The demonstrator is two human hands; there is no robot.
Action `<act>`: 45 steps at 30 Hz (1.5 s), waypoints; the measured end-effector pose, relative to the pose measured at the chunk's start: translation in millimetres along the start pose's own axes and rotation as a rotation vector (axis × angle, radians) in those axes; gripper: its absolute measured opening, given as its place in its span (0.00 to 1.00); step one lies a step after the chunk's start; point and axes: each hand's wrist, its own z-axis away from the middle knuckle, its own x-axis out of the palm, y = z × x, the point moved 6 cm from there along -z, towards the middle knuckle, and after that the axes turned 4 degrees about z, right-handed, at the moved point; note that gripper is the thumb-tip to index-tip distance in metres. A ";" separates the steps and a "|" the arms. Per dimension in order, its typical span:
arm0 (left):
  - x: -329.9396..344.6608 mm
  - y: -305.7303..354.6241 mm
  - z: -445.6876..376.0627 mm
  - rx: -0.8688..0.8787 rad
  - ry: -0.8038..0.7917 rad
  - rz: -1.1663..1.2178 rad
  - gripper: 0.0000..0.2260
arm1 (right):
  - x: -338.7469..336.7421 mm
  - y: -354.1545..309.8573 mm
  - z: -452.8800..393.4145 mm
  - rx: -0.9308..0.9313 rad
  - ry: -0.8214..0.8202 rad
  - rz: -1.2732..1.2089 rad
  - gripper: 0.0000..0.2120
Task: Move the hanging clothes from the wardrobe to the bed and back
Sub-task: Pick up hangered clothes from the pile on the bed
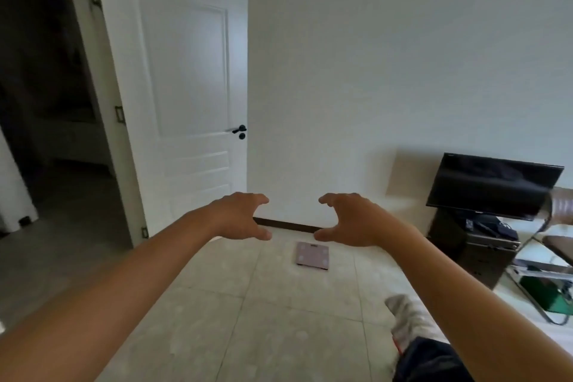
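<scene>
Both bare arms reach out in front of the person at about waist height, and neither holds anything: the left hand (pixel 240 216) and the right hand (pixel 350 219) face each other with a gap between them, fingers loosely curved like claws and thumbs spread below, gripping nothing. No hanging clothes, wardrobe or bed show from here, so where the garments are I cannot tell. Ahead is a plain pale wall with a white panelled door (pixel 186 87) swung open on the left, its black lever handle (pixel 239 130) near the edge, and a dark room beyond. A small pinkish square bathroom scale (pixel 311 254) lies on the pale tiled floor (pixel 217 304) just below the hands. To the right a black flat-screen television (pixel 493 184) stands on a dark low cabinet (pixel 471 254). My guess is the person is between loads, walking empty-handed. The next move calls for turning towards wherever the clothes hang or lie and closing the fingers around a hanger or bundle.
</scene>
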 end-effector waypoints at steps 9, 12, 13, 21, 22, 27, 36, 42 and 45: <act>-57.1 -174.8 117.5 -0.253 0.104 0.046 0.39 | 23.0 -203.5 -49.1 -0.301 -0.025 -0.013 0.39; -73.1 -227.4 158.4 -0.337 0.154 0.064 0.38 | 29.5 -269.1 -64.6 -0.408 -0.031 -0.014 0.39; -78.1 -243.7 171.6 -0.361 0.175 0.068 0.37 | 31.8 -290.6 -69.7 -0.443 -0.036 -0.018 0.39; -110.4 -357.8 263.5 -0.606 0.280 0.061 0.38 | 55.9 -450.6 -115.5 -0.693 -0.063 -0.008 0.37; -114.5 -370.0 273.1 -0.634 0.289 0.057 0.38 | 58.1 -469.7 -121.2 -0.730 -0.061 -0.006 0.37; -141.8 -429.2 317.9 -0.766 0.321 0.061 0.40 | 61.3 -560.8 -147.3 -0.900 -0.072 -0.008 0.34; -187.9 -514.9 395.3 -0.993 0.421 0.071 0.39 | 60.4 -712.8 -174.7 -1.156 -0.092 -0.033 0.38; -206.1 -557.9 438.4 -1.088 0.464 0.057 0.41 | 61.7 -798.2 -173.5 -1.292 -0.107 -0.038 0.39; -214.4 -581.0 454.7 -1.107 0.491 0.073 0.41 | 60.4 -835.6 -170.1 -1.345 -0.088 -0.033 0.38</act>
